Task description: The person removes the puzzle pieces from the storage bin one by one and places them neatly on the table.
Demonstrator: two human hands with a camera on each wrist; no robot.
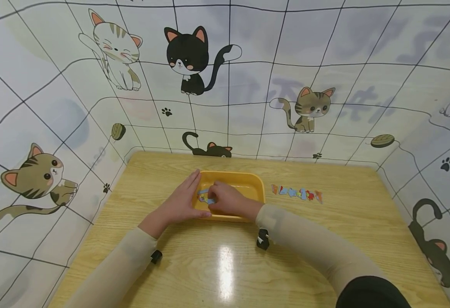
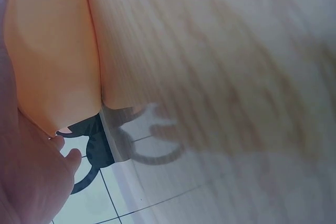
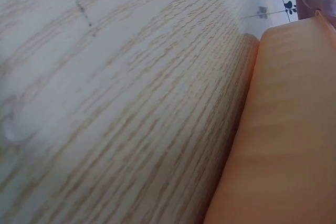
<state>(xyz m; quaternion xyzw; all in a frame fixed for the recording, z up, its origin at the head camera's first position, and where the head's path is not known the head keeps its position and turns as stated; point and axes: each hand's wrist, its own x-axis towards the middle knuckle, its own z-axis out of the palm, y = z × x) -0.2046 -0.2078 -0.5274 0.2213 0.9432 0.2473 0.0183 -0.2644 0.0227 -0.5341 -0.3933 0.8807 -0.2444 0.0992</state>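
A yellow plastic tray (image 1: 248, 179) stands on the wooden table. My left hand (image 1: 180, 199) braces its left end, fingers straight along that side and thumb laid along the front rim. In the left wrist view, two fingertips (image 2: 72, 158) show by the tray's far corner. My right hand (image 1: 228, 197) reaches down inside the tray with bent fingers. Right at its fingertips lie small blue and multicoloured jigsaw-like pieces (image 1: 203, 196). The hand partly hides them, and I cannot tell whether it pinches one. The right wrist view shows the tray's outer wall (image 3: 283, 124).
Right of the tray, several similar colourful pieces (image 1: 298, 193) lie in a row on the wooden table (image 1: 194, 265). Cat-printed cloth walls (image 1: 248, 85) stand behind the table and at both sides. Dark wrist devices (image 1: 263, 239) hang under the sleeves.
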